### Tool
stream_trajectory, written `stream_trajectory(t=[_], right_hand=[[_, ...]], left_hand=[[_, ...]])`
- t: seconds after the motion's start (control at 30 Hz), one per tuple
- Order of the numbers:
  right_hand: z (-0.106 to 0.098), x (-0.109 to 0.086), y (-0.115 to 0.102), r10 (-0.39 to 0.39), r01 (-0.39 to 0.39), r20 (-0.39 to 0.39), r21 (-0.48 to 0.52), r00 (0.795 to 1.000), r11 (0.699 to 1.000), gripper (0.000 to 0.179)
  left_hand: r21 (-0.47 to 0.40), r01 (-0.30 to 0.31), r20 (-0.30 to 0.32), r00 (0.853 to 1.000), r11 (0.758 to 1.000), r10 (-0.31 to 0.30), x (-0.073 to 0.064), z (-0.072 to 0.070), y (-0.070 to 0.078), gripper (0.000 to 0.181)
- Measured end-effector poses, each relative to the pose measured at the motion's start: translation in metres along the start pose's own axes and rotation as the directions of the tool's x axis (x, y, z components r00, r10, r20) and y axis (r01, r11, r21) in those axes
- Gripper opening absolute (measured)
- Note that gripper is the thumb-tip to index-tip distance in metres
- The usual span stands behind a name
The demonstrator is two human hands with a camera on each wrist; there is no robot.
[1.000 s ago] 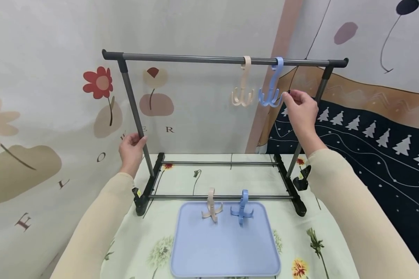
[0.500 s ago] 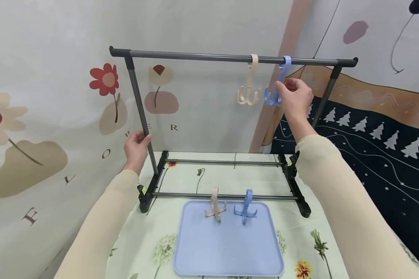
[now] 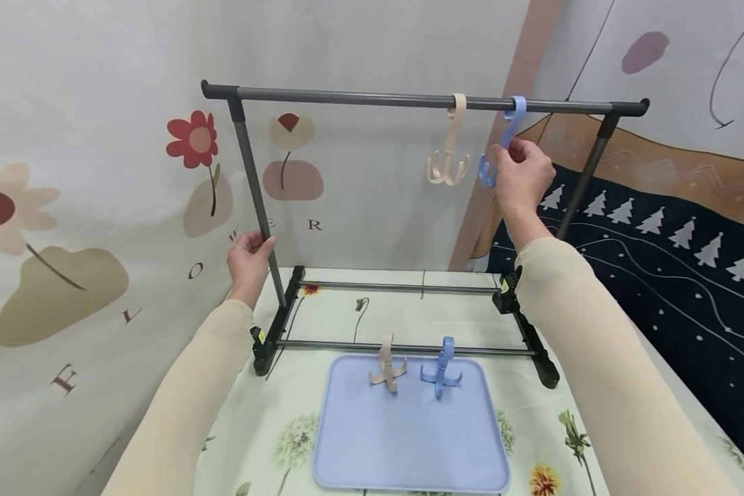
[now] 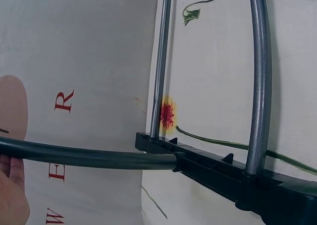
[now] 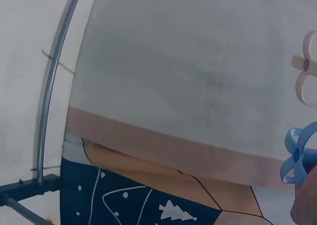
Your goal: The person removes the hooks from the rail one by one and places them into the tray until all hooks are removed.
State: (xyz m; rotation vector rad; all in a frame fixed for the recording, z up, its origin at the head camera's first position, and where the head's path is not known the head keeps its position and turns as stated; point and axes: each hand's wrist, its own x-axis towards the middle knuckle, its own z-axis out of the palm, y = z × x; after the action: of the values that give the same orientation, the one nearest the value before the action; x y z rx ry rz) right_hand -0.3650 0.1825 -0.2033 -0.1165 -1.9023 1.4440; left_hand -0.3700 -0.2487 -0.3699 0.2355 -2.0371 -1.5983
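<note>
A grey garment rack stands on the table, with a beige four-prong hook and a blue four-prong hook hanging from its top bar near the right end. My right hand pinches the stem of the blue hook and covers part of its prongs. In the right wrist view, the prongs of the blue hook show beside the thumb, with the beige hook above. My left hand holds the rack's left post at mid height, with fingers behind it in the left wrist view.
A light blue tray lies in front of the rack. At its far edge are another beige hook and another blue hook. Two low crossbars join the rack's black feet. Printed cloth hangs close behind and on both sides.
My right hand has moved up and left from beside the hanging blue hook and now grips its stem. My left hand stays on the post. The head view has shifted slightly.
</note>
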Motion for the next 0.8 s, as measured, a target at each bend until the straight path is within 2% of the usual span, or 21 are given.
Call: stream_trajectory(t=[0.23,0.53,0.8], right_hand=[[-0.001,0.005,-0.005,-0.003,0.002,-0.017,-0.006,1.0,1.0,0.036],[-0.007,0.013,-0.029,-0.051,0.052,-0.051,0.024,0.997,0.998,0.034],[-0.009,0.006,-0.034,-0.07,0.071,-0.014,0.06,0.997,0.996,0.036]], left_hand=[[0.002,-0.005,-0.001,1.0,1.0,0.005,0.001,0.002,-0.001,0.038],[0.007,-0.003,0.008,1.0,1.0,0.003,-0.001,0.004,0.0,0.039],[0.016,-0.014,-0.007,1.0,1.0,0.014,0.002,0.0,-0.002,0.039]])
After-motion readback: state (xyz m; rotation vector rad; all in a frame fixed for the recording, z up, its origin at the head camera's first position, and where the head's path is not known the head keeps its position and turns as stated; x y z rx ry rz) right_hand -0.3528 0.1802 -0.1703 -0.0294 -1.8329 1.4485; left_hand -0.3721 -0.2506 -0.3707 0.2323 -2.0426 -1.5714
